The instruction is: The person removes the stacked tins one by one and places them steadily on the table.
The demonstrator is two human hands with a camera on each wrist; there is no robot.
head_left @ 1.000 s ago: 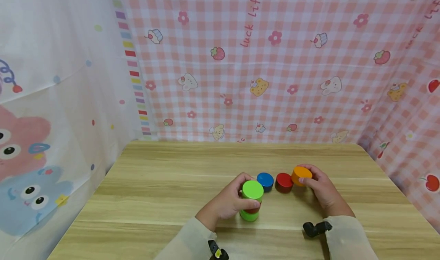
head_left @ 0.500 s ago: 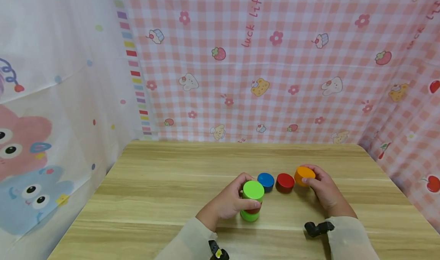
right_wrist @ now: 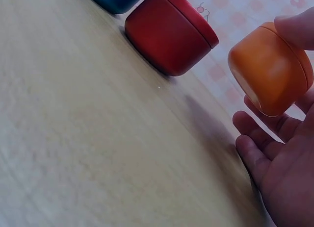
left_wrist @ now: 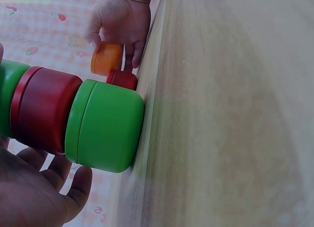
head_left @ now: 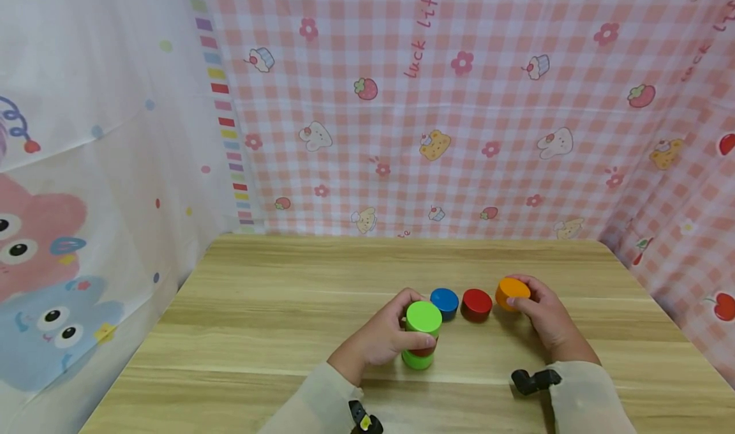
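Note:
A stack of small round lidded pots stands by my left hand: a green pot at the bottom, a red pot in the middle and another green pot on top. My left thumb and fingers are wrapped round the upper part of it. My right hand pinches an orange pot between thumb and fingers. In the right wrist view it is tilted and held off the table. To its left, a separate red pot and a blue pot sit on the table.
The wooden table reaches back to a pink checked cloth. A white printed cloth hangs along the left side. A black wrist device is at the right sleeve.
My right hand has moved slightly right with the orange pot, widening the gap to the red pot. My left hand and the stack stay where they were.

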